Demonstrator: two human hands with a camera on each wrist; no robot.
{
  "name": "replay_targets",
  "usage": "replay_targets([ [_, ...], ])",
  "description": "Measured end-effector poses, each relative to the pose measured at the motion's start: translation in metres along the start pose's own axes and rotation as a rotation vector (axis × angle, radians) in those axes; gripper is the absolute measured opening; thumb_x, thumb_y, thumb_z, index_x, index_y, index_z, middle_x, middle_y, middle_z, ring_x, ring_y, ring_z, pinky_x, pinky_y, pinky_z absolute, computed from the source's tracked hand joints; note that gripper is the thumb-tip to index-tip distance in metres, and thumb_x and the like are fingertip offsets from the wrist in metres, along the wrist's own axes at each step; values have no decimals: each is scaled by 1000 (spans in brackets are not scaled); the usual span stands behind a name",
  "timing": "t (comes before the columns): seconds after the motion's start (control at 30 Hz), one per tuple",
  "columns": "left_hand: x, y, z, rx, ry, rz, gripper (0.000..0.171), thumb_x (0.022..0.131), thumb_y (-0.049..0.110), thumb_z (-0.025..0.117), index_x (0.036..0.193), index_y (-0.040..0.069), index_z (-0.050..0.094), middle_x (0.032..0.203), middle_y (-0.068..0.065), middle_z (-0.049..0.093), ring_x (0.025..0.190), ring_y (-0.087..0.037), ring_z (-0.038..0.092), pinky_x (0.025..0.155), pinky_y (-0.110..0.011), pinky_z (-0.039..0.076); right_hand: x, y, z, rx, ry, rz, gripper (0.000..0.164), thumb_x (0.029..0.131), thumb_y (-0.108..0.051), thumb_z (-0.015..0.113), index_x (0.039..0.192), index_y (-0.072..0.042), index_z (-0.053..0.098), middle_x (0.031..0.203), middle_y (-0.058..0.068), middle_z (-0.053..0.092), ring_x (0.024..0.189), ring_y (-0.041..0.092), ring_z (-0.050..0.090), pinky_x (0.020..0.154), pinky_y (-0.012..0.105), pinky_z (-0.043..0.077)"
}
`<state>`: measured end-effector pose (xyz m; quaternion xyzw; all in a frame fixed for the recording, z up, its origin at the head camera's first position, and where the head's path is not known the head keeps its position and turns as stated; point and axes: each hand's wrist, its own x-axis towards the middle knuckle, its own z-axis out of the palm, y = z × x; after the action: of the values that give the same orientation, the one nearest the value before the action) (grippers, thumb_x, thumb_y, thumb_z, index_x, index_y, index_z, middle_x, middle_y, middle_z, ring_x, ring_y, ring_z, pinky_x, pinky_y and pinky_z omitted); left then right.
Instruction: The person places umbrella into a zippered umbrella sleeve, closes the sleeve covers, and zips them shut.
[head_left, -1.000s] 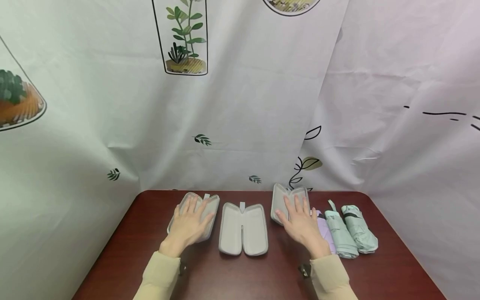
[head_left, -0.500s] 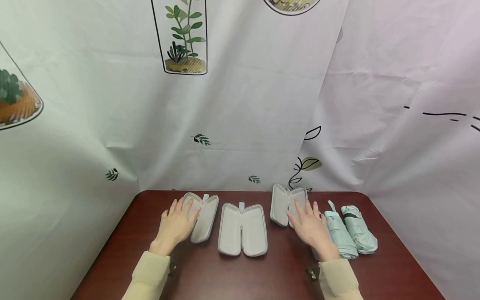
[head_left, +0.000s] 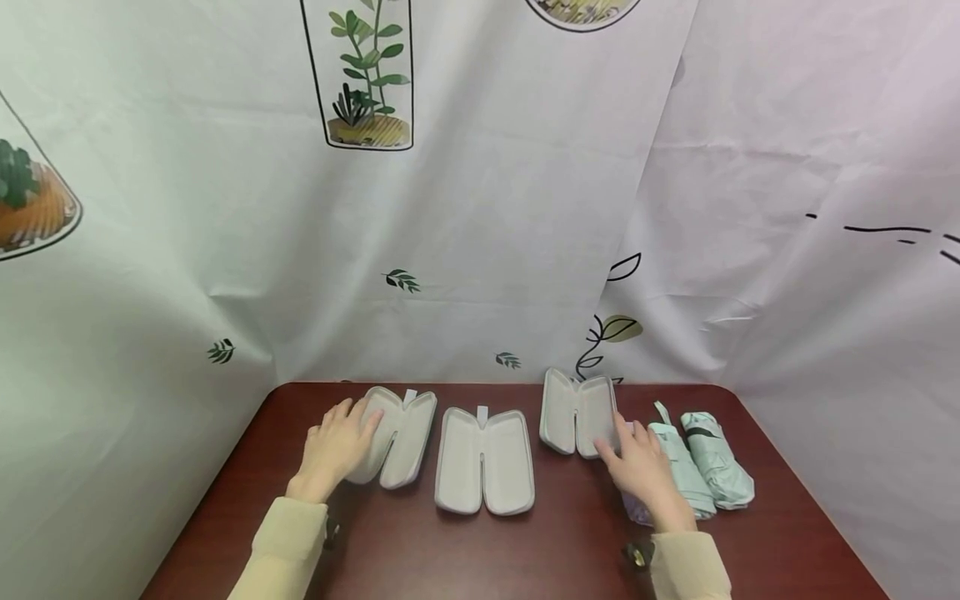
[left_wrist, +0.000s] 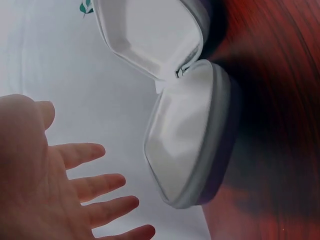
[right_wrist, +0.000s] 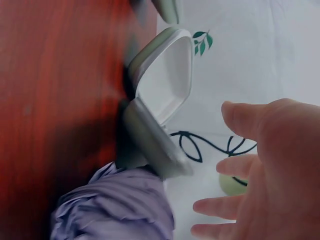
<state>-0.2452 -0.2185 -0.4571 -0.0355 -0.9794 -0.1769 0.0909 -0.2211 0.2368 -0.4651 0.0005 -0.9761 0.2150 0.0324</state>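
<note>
Three light grey zip cases lie unfolded on the table: a left case [head_left: 408,442], a middle case [head_left: 510,462] and a right case [head_left: 558,408]. My left hand [head_left: 332,446] hovers at the outer side of the left case, fingers spread and holding nothing; in the left wrist view a gap parts the fingers from the case [left_wrist: 180,135]. My right hand [head_left: 647,471] is above a lilac rolled folding umbrella [right_wrist: 120,205], which it partly hides in the head view. Its fingers are loose and grip nothing. Two mint-green folding umbrellas, a nearer one [head_left: 693,487] and an outer one [head_left: 722,462], lie beside it.
The dark red-brown table [head_left: 480,562] has rounded far corners. Behind and on both sides hangs a white printed cloth [head_left: 480,208]. A dark wrist camera [head_left: 639,554] sits at the right sleeve [head_left: 688,567].
Both hands have drawn back and outward from the left and right cases, leaving more of the cases visible. The right hand has come over the lilac umbrella. The cases stay in place.
</note>
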Motion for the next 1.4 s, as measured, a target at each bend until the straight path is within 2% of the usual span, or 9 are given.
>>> replay_targets([
  [0.2,9,-12,1,-60,-34,-43,66,102,49,39,145,-1,40,140,-30,42,118,-53,47,87,-68,38,-3,10,7,9,41,23,70,98,-43,53,147,3,33,139,39,35,128,58,28,94,72,29],
  [0.47,20,-30,6,-183,-86,-115,62,100,40,50,145,0,38,138,-30,46,118,-52,48,87,-68,37,-10,19,9,52,61,79,76,94,-42,61,146,5,33,132,40,38,121,58,34,87,71,33],
  [0.6,23,-39,9,-247,-80,-141,56,99,39,53,139,1,46,131,-26,55,110,-46,56,84,-62,42,-11,22,9,56,70,96,77,91,-36,65,145,9,32,129,41,39,120,59,34,90,69,33],
  [0.73,25,-45,10,-300,-89,-188,45,98,37,55,125,2,57,115,-22,63,96,-36,62,75,-53,47,-11,24,8,40,60,114,78,87,-28,70,138,17,34,123,44,41,117,61,37,95,66,33],
  [0.83,27,-49,11,-332,-99,-215,38,97,37,57,114,3,60,101,-16,63,85,-28,60,68,-45,45,-11,23,6,25,43,121,77,83,-27,73,132,20,38,116,45,44,112,62,41,94,64,35],
  [1.0,32,-53,15,-393,-90,-198,31,94,33,64,100,3,57,82,-8,54,72,-22,50,60,-35,39,-12,21,4,12,19,116,77,82,-30,74,128,21,41,112,43,51,105,60,48,88,62,40],
  [1.1,35,-55,19,-442,-102,-198,31,94,32,65,94,3,54,79,-7,50,71,-21,48,60,-33,39,-11,19,5,37,-7,121,79,81,-30,75,130,20,38,113,41,53,104,58,52,87,61,43],
  [1.2,35,-57,23,-496,-125,-225,31,93,30,66,92,4,52,77,-6,46,73,-21,47,62,-33,39,-11,18,7,66,-40,147,85,80,-31,77,132,21,34,113,42,53,104,57,53,87,60,43],
  [1.4,33,-60,29,-594,-109,-231,27,91,24,68,91,3,51,75,-3,43,72,-18,43,64,-32,36,-14,19,9,66,-56,192,91,78,-33,78,130,25,31,110,46,50,103,59,53,86,60,44],
])
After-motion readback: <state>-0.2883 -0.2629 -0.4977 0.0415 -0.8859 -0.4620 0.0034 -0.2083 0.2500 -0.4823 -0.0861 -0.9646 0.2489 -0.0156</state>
